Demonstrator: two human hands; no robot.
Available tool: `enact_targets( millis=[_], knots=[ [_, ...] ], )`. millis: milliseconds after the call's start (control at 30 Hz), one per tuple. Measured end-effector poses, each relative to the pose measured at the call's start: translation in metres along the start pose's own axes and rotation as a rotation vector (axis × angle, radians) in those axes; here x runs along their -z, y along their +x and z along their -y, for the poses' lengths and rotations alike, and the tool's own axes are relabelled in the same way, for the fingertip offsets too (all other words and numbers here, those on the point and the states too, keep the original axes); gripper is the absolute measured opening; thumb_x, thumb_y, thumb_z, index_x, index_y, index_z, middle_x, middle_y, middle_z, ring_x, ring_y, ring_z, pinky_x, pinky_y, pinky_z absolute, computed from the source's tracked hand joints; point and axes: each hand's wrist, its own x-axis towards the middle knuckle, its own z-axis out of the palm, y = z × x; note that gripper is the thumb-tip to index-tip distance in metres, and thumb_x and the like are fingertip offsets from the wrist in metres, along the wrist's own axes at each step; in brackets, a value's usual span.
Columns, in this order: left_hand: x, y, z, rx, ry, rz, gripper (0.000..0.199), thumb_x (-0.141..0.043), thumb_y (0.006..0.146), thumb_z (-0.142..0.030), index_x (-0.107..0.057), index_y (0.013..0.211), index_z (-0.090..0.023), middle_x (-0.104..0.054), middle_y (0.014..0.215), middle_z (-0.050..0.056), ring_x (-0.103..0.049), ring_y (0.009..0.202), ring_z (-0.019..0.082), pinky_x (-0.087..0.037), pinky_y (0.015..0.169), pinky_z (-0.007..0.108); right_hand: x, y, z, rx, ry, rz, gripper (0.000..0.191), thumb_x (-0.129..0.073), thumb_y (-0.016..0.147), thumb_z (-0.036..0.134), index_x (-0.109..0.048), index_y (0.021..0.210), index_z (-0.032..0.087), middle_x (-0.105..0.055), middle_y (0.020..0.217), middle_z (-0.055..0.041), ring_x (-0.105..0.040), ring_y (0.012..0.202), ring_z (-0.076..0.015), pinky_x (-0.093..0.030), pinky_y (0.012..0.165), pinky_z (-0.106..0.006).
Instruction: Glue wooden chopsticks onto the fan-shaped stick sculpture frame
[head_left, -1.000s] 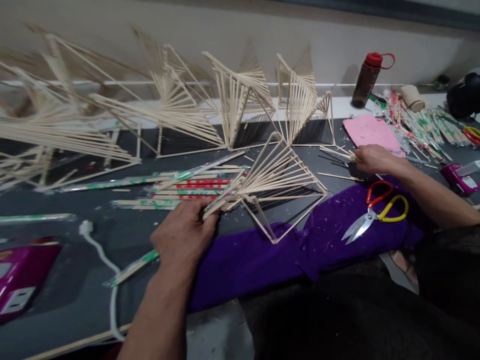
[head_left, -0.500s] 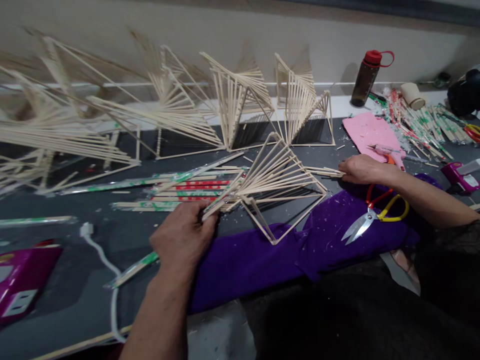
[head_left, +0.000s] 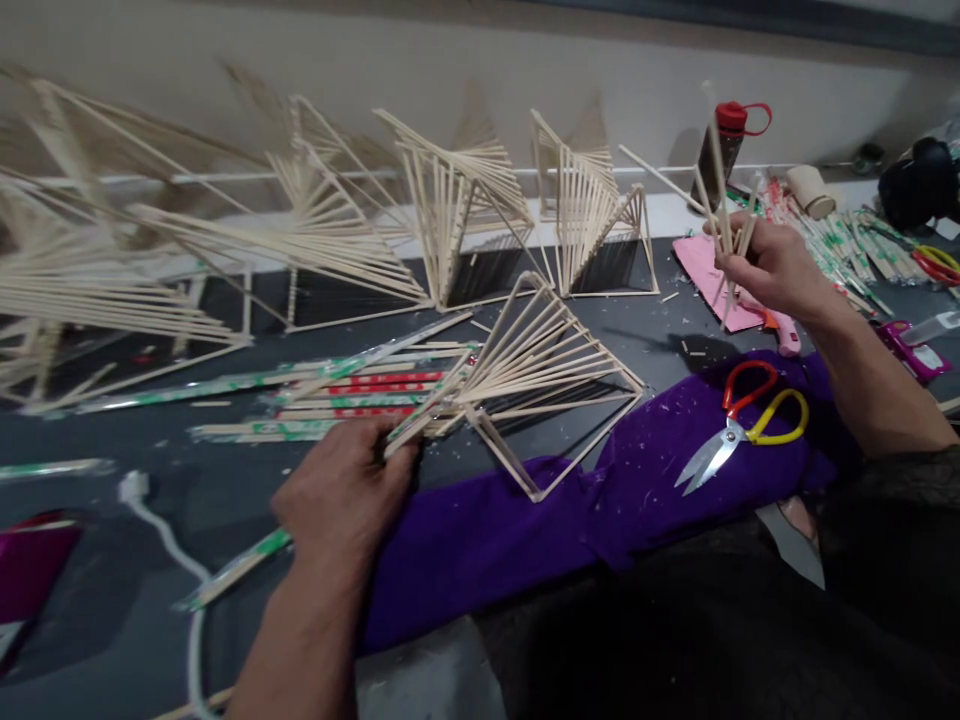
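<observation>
My left hand (head_left: 345,495) is closed around the ends of some chopsticks (head_left: 421,412), at least one in a plastic wrapper, at the left of a fan-shaped chopstick frame (head_left: 555,365). The frame rests on the dark table and the edge of a purple cloth (head_left: 450,565). Raised at the right, my right hand (head_left: 784,270) is closed on several loose chopsticks (head_left: 720,190) that splay in different directions. Beneath my left fingers and beyond them lie wrapped chopsticks (head_left: 360,398) with red and green bands. Scissors (head_left: 739,430) with red and yellow handles lie on the cloth.
More chopstick structures (head_left: 469,200) line the wall. A red-capped bottle (head_left: 716,150), a pink cloth (head_left: 686,265), a glue gun (head_left: 784,325) and a heap of wrapped chopsticks (head_left: 851,240) are at the right. On the left are a white cable (head_left: 169,540) and a purple box (head_left: 34,560).
My right hand has lifted the loose chopsticks off the table, up and to the right, and they now fan apart. My left hand keeps its grip beside the frame.
</observation>
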Motion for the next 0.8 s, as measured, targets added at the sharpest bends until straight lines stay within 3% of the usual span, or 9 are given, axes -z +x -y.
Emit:
enact_targets(
  millis=[67,133,300,467,633,800],
  knots=[
    [0.0,0.0,0.0,-0.002,0.007,-0.002,0.043,-0.039,0.094,-0.047,-0.068,0.105,-0.017,-0.07,0.105,0.012,-0.064,0.098,0.027,-0.04,0.067,0.032,-0.013,-0.005,-0.005,0.003,0.139,-0.089,0.028,-0.04,0.093,0.034,-0.058,0.108,0.018,-0.066,0.101,-0.0098,-0.061,0.085,-0.021,-0.048,0.078,-0.033],
    [-0.001,0.0,0.001,-0.007,0.013,-0.001,0.044,-0.039,0.093,-0.048,-0.068,0.105,-0.016,-0.07,0.104,0.014,-0.064,0.097,0.028,-0.039,0.067,0.032,-0.033,-0.01,-0.013,-0.014,0.206,-0.087,0.029,-0.037,0.093,0.037,-0.057,0.1,0.017,-0.064,0.097,-0.0096,-0.06,0.083,-0.0205,-0.048,0.076,-0.033],
    [-0.003,0.0,0.003,-0.052,0.001,-0.025,0.037,-0.042,0.094,-0.046,-0.066,0.103,-0.02,-0.07,0.102,0.011,-0.063,0.095,0.027,-0.039,0.065,0.031,-0.07,-0.014,-0.03,-0.021,0.191,0.139,0.029,-0.039,0.089,0.039,-0.057,0.085,0.017,-0.063,0.085,-0.0081,-0.058,0.079,-0.02,-0.046,0.073,-0.03],
    [0.0,-0.003,-0.001,-0.053,0.038,-0.051,0.038,-0.038,0.096,-0.043,-0.065,0.1,-0.018,-0.07,0.1,0.013,-0.062,0.095,0.028,-0.037,0.065,0.032,-0.074,-0.012,-0.027,-0.024,0.184,0.256,0.029,-0.043,0.085,0.035,-0.062,0.09,0.015,-0.067,0.086,-0.0074,-0.061,0.079,-0.0204,-0.045,0.073,-0.028],
    [0.002,-0.009,0.006,-0.115,0.052,-0.074,0.03,-0.042,0.095,-0.04,-0.066,0.101,-0.022,-0.072,0.104,0.009,-0.063,0.097,0.026,-0.039,0.067,0.03,-0.073,-0.018,-0.027,-0.067,0.214,0.07,0.032,-0.04,0.09,0.037,-0.063,0.093,0.015,-0.068,0.092,-0.0087,-0.062,0.084,-0.022,-0.047,0.076,-0.03],
    [0.008,-0.016,0.013,-0.141,0.0,-0.03,0.027,-0.048,0.094,-0.035,-0.067,0.107,-0.022,-0.075,0.108,0.007,-0.065,0.102,0.024,-0.042,0.073,0.029,-0.07,-0.023,-0.038,-0.127,0.033,0.286,0.034,-0.039,0.093,0.035,-0.066,0.091,0.014,-0.069,0.089,-0.0109,-0.064,0.082,-0.0233,-0.048,0.074,-0.032]
  ],
)
